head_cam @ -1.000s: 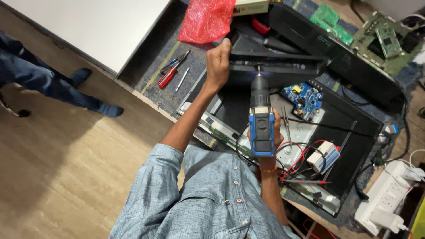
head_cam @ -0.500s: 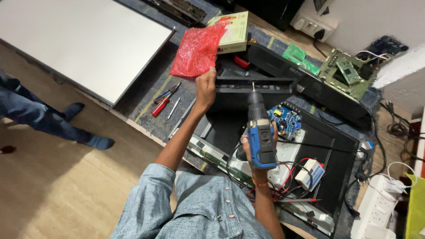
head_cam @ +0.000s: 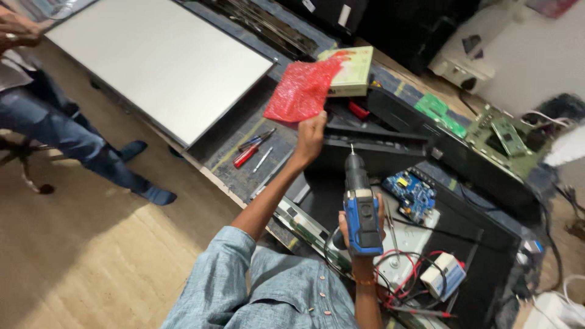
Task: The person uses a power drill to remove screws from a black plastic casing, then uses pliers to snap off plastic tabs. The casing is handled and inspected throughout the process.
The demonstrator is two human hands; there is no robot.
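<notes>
My left hand is raised over the bench and grips the lower edge of a red bubble-wrap bag, which hangs in the air above the tools. My right hand holds a blue and black cordless drill by its grip, bit pointing away from me toward the black frame of an opened flat screen. A blue circuit board lies just right of the drill.
A large white panel lies at the left. Red-handled screwdrivers rest on the bench. A yellow-green box, green circuit boards and red wires surround the frame. Another person's legs stand at the left.
My left hand has lifted the red bag farther up and away. The drill has stayed in my right hand, and my view has shifted right and closer.
</notes>
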